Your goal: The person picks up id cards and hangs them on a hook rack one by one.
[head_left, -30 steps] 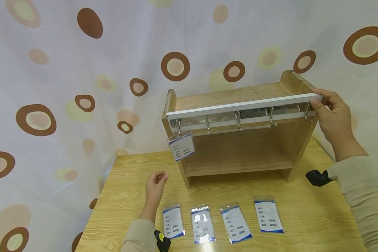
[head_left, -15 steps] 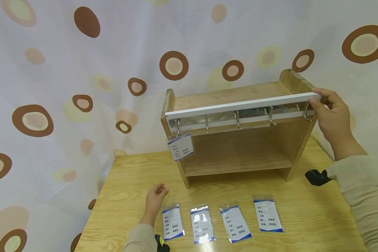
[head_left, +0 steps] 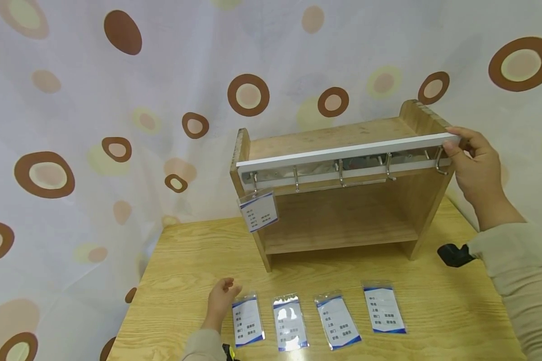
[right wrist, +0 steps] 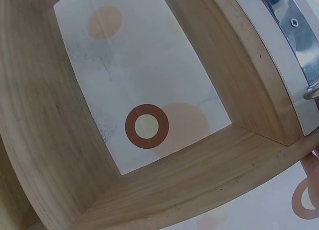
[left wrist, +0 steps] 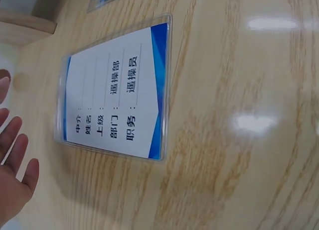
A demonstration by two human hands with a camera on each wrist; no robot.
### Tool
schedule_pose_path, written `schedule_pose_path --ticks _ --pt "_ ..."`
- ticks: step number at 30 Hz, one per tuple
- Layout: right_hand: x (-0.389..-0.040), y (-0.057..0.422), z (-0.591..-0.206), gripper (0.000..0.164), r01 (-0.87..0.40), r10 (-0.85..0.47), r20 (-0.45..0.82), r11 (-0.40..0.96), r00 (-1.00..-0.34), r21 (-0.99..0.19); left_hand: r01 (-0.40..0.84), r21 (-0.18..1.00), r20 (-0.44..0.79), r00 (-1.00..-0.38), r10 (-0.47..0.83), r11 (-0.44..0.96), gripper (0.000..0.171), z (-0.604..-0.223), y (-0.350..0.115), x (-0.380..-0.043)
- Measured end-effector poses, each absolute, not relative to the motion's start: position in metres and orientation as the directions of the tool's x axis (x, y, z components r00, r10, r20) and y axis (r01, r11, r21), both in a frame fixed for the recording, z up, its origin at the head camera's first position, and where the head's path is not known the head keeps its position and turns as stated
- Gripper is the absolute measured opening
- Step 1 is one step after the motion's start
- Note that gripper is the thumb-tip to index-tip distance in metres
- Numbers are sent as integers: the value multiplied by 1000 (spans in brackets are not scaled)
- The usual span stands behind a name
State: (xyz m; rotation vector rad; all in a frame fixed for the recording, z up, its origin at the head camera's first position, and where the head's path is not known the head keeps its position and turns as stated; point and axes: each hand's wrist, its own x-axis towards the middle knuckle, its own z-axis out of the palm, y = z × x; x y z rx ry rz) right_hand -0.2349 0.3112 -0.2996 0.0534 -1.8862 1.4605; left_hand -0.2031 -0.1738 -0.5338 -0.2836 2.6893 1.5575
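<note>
My right hand point(head_left: 476, 170) grips the right end of a white hook rail point(head_left: 352, 149) along the front of a wooden shelf point(head_left: 339, 220). From the rail's leftmost hook hangs a badge in a clear sleeve point(head_left: 259, 210), tilted. On the table, my left hand point(head_left: 220, 303) hovers just left of the leftmost lying badge point(head_left: 247, 321), with loosely bent fingers and nothing in them. The left wrist view shows that badge point(left wrist: 112, 93) flat on the wood, the fingers point(left wrist: 15, 145) apart from it. Only a sliver of the right hand point(right wrist: 312, 172) shows in the right wrist view.
Further right lie three more badges: one with glare point(head_left: 291, 323), a tilted one point(head_left: 339, 321) and another at the far right point(head_left: 385, 309). Bare metal hooks point(head_left: 341, 173) stick out along the rail. A patterned curtain point(head_left: 162, 75) hangs behind the table point(head_left: 194, 250).
My left hand has come down and toward me, from beside the shelf's left foot to beside the leftmost lying badge. The right hand keeps its grip on the rail.
</note>
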Motion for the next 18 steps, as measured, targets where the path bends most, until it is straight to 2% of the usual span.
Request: schedule_pose_path --ticks 11,18 --pt "-235 312 -300 29 -446 386 567 362 -727 -819 -216 841 -164 -976 -146 496 43 -549 -175 -198" --pt "-236 313 -301 30 -430 377 553 364 -743 -826 -181 784 -128 -983 -130 594 46 -553 -176 -198"
